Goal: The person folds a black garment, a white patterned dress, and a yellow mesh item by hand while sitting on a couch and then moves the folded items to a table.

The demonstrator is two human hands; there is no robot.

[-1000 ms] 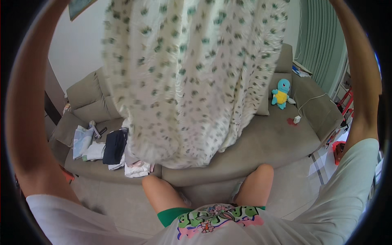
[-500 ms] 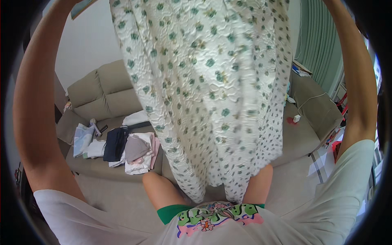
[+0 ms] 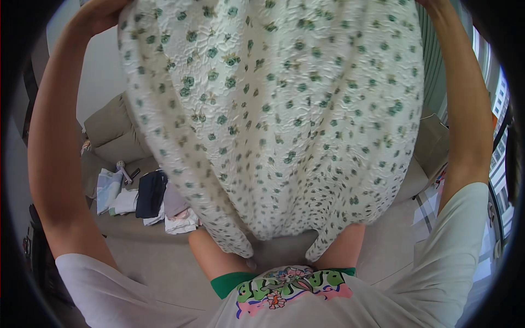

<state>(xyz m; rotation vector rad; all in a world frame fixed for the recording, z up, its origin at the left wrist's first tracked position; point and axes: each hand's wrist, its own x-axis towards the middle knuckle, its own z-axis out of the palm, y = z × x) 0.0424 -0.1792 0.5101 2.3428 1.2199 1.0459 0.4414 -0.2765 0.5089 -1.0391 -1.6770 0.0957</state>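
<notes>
A large white floral cloth [image 3: 262, 120] with small green flowers and a crinkled texture hangs spread out in front of me, nearly down to my thighs. What kind of piece it is, I cannot tell. At the top left, my left hand [image 3: 106, 15] is closed on its upper corner. My right hand [image 3: 430, 3] holds the opposite upper corner, largely cut off by the top edge of the view. Both arms are raised, and the cloth's upper edge is out of view. Its lower edge dips into two points near my knees.
Behind the cloth stands a grey-brown sofa [image 3: 112, 124]. On its seat lie several folded clothes, among them a dark navy garment [image 3: 151, 194], a pale blue one [image 3: 109, 190] and a white one [image 3: 182, 221]. A green curtain [image 3: 432, 76] and a window [image 3: 499, 109] are at the right.
The cloth has spread wider and now covers more of the sofa and part of the clothes pile. My hands have come lower, so the left one shows at the top edge.
</notes>
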